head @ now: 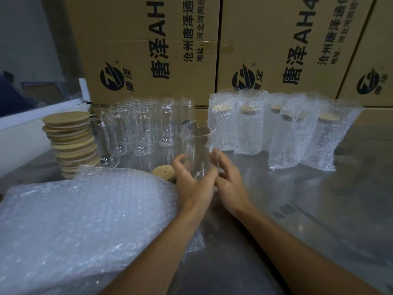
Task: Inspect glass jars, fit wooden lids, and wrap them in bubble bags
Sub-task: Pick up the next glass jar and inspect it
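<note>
An open jar point(196, 145) is standing upright near the middle of the table point(319, 209), its mouth tilting slightly toward the camera and carrying no lid. The left hand point(192, 184) is cupping its lower left side with curled fingers, and the right hand point(228, 182) is lying against its right side with fingers fairly straight; blur is hiding how firmly either is gripping. A single lid point(163, 172) is lying flat just left of the left hand, partly hidden behind it. A pile of bubble bags point(85, 220) is spreading over the near left of the table. Behind the lid, bare jars point(138, 128) are standing clustered together, and a leaning stack of lids point(71, 143) is sitting to their left. To the right, wrapped jars point(276, 128) are standing in a row, lids showing through the bags. Cartons point(255, 50) are filling the back.
</note>
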Motion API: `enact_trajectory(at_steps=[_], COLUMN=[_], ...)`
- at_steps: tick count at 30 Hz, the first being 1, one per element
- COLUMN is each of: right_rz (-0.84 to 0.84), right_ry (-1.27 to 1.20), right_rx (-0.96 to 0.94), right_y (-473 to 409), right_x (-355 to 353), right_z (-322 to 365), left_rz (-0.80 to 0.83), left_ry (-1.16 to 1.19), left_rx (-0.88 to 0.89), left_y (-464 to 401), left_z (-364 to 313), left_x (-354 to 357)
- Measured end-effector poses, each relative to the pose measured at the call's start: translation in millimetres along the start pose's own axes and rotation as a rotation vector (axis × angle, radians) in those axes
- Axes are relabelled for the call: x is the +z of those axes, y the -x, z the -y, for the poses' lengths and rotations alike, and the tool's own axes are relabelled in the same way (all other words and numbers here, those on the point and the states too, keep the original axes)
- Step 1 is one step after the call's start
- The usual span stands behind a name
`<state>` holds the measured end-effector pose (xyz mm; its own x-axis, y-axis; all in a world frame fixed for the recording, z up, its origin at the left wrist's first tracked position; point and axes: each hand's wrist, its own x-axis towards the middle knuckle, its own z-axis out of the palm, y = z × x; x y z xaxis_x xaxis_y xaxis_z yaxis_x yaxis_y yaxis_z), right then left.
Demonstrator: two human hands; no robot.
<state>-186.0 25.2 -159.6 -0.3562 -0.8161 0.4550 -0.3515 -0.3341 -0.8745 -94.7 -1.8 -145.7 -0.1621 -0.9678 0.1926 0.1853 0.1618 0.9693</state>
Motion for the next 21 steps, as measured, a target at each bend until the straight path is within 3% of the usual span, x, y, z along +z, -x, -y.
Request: enact_trajectory(at_steps=[5, 9, 21], right_rz=[0.016, -0.083, -0.083], right_ry=[-0.041, -0.095, 0.123], right_rx=[-0.054, -0.156, -0.257], right_y=[6, 8, 14], right_x=[-7, -9, -14], right_z=[14, 26, 44], left_rz=[-0.033, -0.017, -0.039], left_ry=[-0.001, -0.088, -0.201], left_rx=[0.083, 0.152, 0.395], left_y=[4, 4, 3], left_z=[-2, 4, 7], left_x=[0, -2, -1])
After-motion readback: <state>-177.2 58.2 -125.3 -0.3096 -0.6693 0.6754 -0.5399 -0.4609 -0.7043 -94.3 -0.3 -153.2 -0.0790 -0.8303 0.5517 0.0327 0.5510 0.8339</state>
